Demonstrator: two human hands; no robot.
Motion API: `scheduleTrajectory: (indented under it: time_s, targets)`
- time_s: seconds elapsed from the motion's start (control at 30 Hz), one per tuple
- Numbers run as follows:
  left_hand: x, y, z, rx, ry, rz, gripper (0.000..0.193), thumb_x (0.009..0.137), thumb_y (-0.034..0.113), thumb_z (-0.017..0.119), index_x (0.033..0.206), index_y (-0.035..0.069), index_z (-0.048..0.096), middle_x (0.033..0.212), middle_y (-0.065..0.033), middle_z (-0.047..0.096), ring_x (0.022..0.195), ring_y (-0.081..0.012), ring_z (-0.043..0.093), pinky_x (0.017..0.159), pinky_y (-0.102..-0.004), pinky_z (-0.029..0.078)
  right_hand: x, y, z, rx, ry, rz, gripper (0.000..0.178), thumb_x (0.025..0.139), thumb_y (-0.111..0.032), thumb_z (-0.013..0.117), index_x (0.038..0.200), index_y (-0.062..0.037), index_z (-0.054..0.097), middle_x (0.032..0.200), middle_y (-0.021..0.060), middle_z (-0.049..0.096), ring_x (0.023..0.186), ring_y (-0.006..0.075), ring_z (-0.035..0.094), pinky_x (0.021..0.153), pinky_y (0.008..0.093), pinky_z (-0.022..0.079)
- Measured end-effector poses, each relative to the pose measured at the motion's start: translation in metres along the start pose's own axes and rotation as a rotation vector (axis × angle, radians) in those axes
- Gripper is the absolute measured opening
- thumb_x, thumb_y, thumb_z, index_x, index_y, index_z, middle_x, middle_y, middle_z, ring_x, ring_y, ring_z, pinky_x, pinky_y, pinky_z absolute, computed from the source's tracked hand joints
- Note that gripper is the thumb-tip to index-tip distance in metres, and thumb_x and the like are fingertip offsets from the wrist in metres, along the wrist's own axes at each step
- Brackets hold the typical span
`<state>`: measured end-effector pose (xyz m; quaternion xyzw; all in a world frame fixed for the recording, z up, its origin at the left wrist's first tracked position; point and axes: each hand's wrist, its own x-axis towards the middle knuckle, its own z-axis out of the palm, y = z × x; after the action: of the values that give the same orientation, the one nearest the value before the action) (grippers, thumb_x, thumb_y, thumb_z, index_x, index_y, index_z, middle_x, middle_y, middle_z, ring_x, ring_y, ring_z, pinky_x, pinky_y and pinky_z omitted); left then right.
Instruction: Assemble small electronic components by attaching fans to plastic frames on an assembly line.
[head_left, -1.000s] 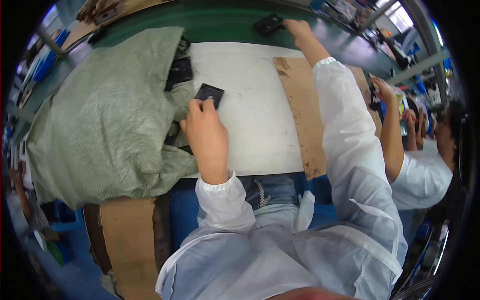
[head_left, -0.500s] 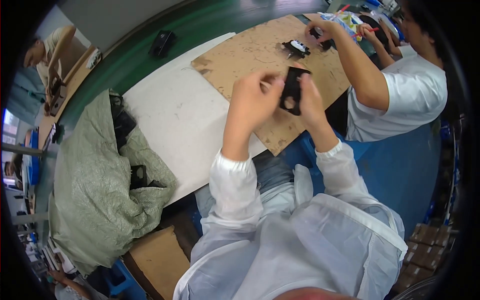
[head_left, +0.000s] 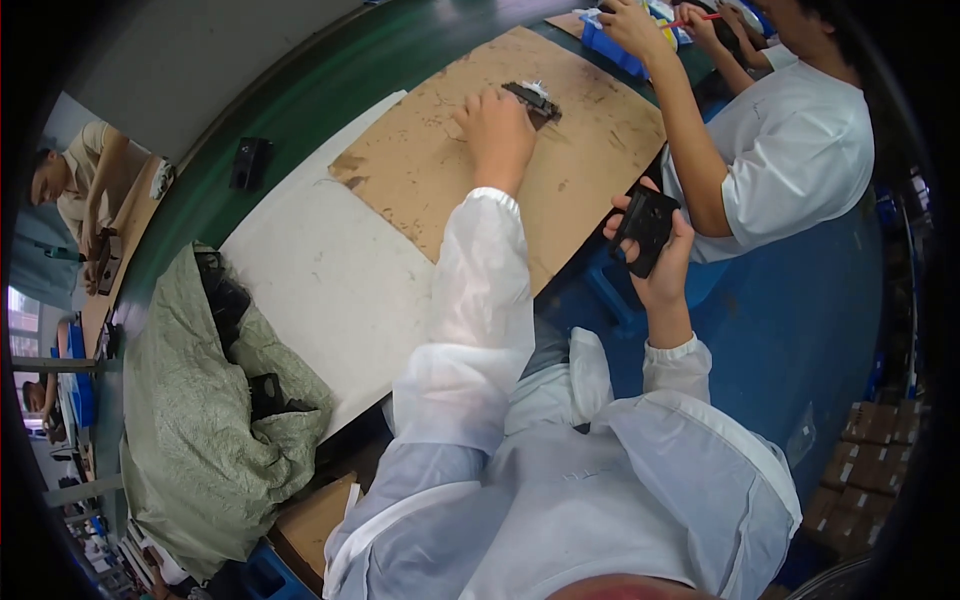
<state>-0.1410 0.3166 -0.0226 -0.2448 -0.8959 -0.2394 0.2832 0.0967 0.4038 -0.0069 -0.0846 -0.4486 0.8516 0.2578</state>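
Observation:
My right hand (head_left: pixel 665 260) is closed around a black rectangular plastic housing (head_left: pixel 648 230) with openings in it, raised beyond the right edge of the cardboard. Stretched far forward over the cardboard, my left hand (head_left: pixel 495 138) has its fingers curled at the left end of a small black part with white pieces on top (head_left: pixel 537 100). That part lies on the cardboard. My left fingertips are partly hidden by the hand itself.
A brown cardboard sheet (head_left: pixel 420 175) overlaps a white board (head_left: pixel 330 265) on the green table. At left, a greenish woven sack (head_left: pixel 205 420) holds several black parts. Another black part (head_left: pixel 250 163) lies farther back. A co-worker (head_left: pixel 790 150) sits close on the right, near a blue bin (head_left: pixel 612 48).
My hands have separated. The right hand has drawn the black housing toward the right, while the left has let go and reached forward to the black-and-white part. The view has shifted.

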Motion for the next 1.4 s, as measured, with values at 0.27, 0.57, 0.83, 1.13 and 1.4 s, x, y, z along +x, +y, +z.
scheduleTrajectory:
  time_s: [0.27,0.57,0.83,1.13,1.4]
  targets:
    - [-0.066,-0.018,-0.137,-0.762,0.476,-0.006,0.013,0.093,0.019,0.061,0.097,0.006,0.059,0.093,-0.0073,0.058,0.083,-0.0204,0.051,0.079,-0.0329,0.043,0.026,0.023,0.058,-0.043,-0.191,-0.016,0.056,0.099,-0.036,0.046,0.140,0.0021,0.043,0.121,0.0220,0.062,0.095,0.0219,0.065,0.081,0.0274,0.052]
    - [-0.117,-0.057,-0.203,-1.533,0.449,-0.670,0.025,0.103,0.024,0.049,0.104,0.000,0.057,0.090,-0.0079,0.064,0.075,-0.0117,0.058,0.070,-0.0245,0.048,0.000,0.067,0.167,-0.289,-0.513,-0.126,0.058,0.097,-0.041,0.053,0.139,-0.0006,0.049,0.116,0.0146,0.067,0.090,0.0136,0.060,0.076,0.0213,0.049]
    - [-0.125,-0.067,-0.216,-1.517,0.451,-0.728,0.034,0.104,0.029,0.049,0.103,-0.005,0.058,0.089,-0.0113,0.067,0.070,-0.0119,0.060,0.066,-0.0233,0.049,-0.011,0.086,0.201,-0.347,-0.570,-0.148,0.068,0.096,-0.053,0.054,0.140,-0.0013,0.049,0.116,0.0132,0.067,0.094,0.0145,0.063,0.074,0.0197,0.049]
    - [-0.125,-0.069,-0.214,-1.356,0.442,-0.723,0.035,0.104,0.029,0.049,0.101,-0.003,0.064,0.094,-0.0137,0.072,0.070,-0.0122,0.064,0.062,-0.0221,0.051,-0.009,0.095,0.197,-0.329,-0.552,-0.131,0.067,0.096,-0.052,0.054,0.140,-0.0009,0.050,0.116,0.0127,0.067,0.095,0.0143,0.065,0.075,0.0196,0.050]
    - [-0.123,-0.063,-0.217,-1.340,0.413,-0.741,0.034,0.103,0.029,0.050,0.103,-0.003,0.063,0.091,-0.0131,0.072,0.068,-0.0118,0.063,0.060,-0.0214,0.050,-0.013,0.088,0.196,-0.229,-0.548,-0.086,0.050,0.100,-0.035,0.056,0.134,0.0017,0.053,0.114,0.0117,0.068,0.099,0.0162,0.062,0.089,0.0246,0.048]
